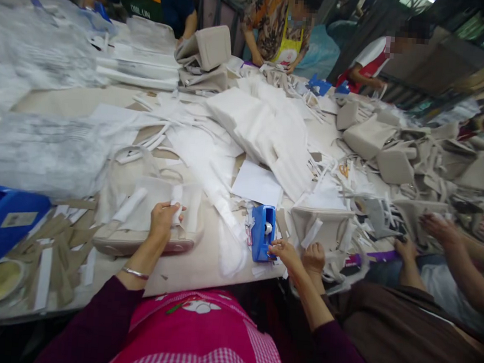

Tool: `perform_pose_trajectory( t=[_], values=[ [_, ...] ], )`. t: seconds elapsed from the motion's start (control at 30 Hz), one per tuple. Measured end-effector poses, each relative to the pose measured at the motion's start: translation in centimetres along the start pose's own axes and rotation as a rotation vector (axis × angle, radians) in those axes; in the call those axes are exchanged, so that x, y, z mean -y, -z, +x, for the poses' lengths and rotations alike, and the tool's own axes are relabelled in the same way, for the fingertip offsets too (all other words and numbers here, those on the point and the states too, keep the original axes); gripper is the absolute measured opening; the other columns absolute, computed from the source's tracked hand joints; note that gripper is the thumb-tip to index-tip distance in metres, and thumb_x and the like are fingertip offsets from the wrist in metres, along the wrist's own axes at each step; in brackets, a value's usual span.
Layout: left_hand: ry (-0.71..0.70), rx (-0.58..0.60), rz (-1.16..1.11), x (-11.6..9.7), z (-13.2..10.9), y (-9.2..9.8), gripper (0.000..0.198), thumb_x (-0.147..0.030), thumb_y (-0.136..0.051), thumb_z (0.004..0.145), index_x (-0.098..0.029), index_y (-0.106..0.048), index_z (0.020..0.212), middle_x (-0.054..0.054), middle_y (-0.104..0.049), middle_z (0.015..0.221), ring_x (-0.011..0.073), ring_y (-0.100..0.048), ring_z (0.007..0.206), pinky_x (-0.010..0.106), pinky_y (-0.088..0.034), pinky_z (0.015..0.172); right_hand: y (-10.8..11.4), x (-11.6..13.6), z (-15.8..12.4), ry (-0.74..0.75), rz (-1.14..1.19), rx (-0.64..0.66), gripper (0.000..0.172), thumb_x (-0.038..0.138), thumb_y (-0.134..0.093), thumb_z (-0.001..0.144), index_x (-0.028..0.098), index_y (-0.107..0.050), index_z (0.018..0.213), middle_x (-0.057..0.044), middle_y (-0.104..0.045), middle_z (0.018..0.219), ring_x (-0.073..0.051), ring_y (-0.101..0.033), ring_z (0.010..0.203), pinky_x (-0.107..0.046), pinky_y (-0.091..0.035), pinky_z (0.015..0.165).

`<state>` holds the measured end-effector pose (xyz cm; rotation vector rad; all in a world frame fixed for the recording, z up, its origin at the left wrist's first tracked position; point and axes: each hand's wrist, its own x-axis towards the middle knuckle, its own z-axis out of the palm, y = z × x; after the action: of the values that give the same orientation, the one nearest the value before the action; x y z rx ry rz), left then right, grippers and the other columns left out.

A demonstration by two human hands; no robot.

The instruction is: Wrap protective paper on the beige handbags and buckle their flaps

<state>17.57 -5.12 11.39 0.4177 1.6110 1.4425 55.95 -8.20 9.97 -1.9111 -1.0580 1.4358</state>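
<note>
- In the head view, I have the bag (136,236) on the table (203,259), left of centre and close to the near edge.
- Its long axis runs left to right, the right end slanting a little away from me; the base faces me and the handle (130,150) points to the far side.
- The bag is pale beige, with dark spots along the base and a white sheet (154,189) over its middle.
- A white roll (130,205) lies aslant on the left of that sheet; a smaller wrap (177,192) stands nearly in line with my view on the right.
- My left hand (163,219) is closed around the wrap, its fingers across the lower part.
- My right hand (287,255) has curled fingers, the tips at the near end of the dispenser (262,235); I cannot tell whether they pinch any tape.
- The dispenser is blue with a pale hub, its long axis pointing away from me.
- Just right of it, a co-worker's hand (313,258) is at another beige bag (325,226).
</note>
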Motion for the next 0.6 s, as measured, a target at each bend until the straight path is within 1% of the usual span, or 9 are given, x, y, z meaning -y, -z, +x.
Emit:
perform_pose_trajectory(
  t=[0.1, 0.2, 0.23, 0.3, 0.37, 0.43, 0.53, 0.6],
  values=[
    [-0.011, -0.005, 0.003, 0.1, 0.1, 0.0, 0.035, -0.029, -0.069, 0.061, -0.013, -0.050, 0.085, 0.006, -0.067, 0.070, 0.0090, -0.050, 0.042, 0.021, -0.037, 0.041, -1.0, 0.3, -0.4, 0.003, 0.092, -0.086, 0.035, 0.034, -0.072, 0.048, 0.019, -0.054, 0.074, 0.005, -0.055, 0.049, -0.015, -0.054, 0.051, -0.028, -0.043, 0.054],
    [-0.014, -0.004, -0.001, 0.1, 0.1, 0.0, 0.036, -0.029, -0.070, 0.061, -0.014, -0.049, 0.086, 0.005, -0.067, 0.070, 0.0091, -0.050, 0.042, 0.022, -0.038, 0.041, -0.9, 0.7, -1.2, 0.067, 0.146, -0.190, 0.036, 0.034, -0.072, 0.050, 0.019, -0.054, 0.078, 0.006, -0.054, 0.051, -0.012, -0.050, 0.049, -0.025, -0.040, 0.052],
    [-0.013, 0.000, -0.003, 0.1, 0.0, 0.0, 0.037, -0.029, -0.070, 0.061, -0.015, -0.048, 0.087, 0.005, -0.067, 0.070, 0.0091, -0.050, 0.041, 0.022, -0.039, 0.041, -0.7, 0.8, -1.7, 0.078, 0.168, -0.204, 0.036, 0.033, -0.072, 0.051, 0.018, -0.055, 0.079, 0.006, -0.054, 0.051, -0.012, -0.049, 0.049, -0.024, -0.038, 0.050],
    [-0.011, 0.004, -0.003, 0.0, -0.1, 0.0, 0.038, -0.030, -0.069, 0.062, -0.016, -0.047, 0.088, 0.005, -0.068, 0.069, 0.0094, -0.050, 0.041, 0.021, -0.039, 0.041, -0.3, 0.4, -2.9, 0.035, 0.222, -0.191, 0.036, 0.032, -0.073, 0.050, 0.017, -0.056, 0.079, 0.005, -0.054, 0.051, -0.009, -0.044, 0.046, -0.023, -0.032, 0.046],
    [-0.013, 0.002, -0.001, -0.1, -0.2, 0.0, 0.038, -0.030, -0.069, 0.062, -0.017, -0.044, 0.088, 0.004, -0.067, 0.068, 0.0099, -0.051, 0.041, 0.021, -0.038, 0.040, -0.2, -0.7, -4.1, -0.066, 0.275, -0.149, 0.036, 0.032, -0.073, 0.048, 0.015, -0.057, 0.076, 0.004, -0.054, 0.050, -0.008, -0.039, 0.043, -0.022, -0.026, 0.043],
    [-0.011, -0.009, -0.005, -0.1, -0.2, 0.0, 0.039, -0.029, -0.069, 0.062, -0.019, -0.042, 0.089, 0.002, -0.066, 0.066, 0.0106, -0.051, 0.040, 0.020, -0.037, 0.038, -0.4, -2.4, -5.0, -0.144, 0.300, -0.122, 0.034, 0.033, -0.073, 0.046, 0.015, -0.057, 0.071, 0.003, -0.053, 0.049, -0.007, -0.036, 0.042, -0.021, -0.023, 0.041],
    [0.004, -0.020, -0.023, -0.2, -0.2, -0.1, 0.043, -0.025, -0.069, 0.062, -0.022, -0.036, 0.090, -0.002, -0.064, 0.062, 0.0105, -0.050, 0.037, 0.019, -0.036, 0.038, -1.2, -4.7, -5.7, -0.166, 0.253, -0.133, 0.027, 0.037, -0.071, 0.049, 0.017, -0.055, 0.060, 0.004, -0.048, 0.046, -0.007, -0.035, 0.041, -0.021, -0.022, 0.040],
    [0.009, -0.019, -0.030, -0.2, -0.1, -0.2, 0.045, -0.024, -0.068, 0.062, -0.023, -0.033, 0.090, -0.004, -0.063, 0.061, 0.0101, -0.049, 0.036, 0.019, -0.036, 0.037, -1.7, -5.0, -5.9, -0.147, 0.159, -0.162, 0.026, 0.039, -0.068, 0.054, 0.020, -0.051, 0.051, 0.003, -0.045, 0.043, -0.009, -0.036, 0.040, -0.023, -0.025, 0.040]
  ],
)
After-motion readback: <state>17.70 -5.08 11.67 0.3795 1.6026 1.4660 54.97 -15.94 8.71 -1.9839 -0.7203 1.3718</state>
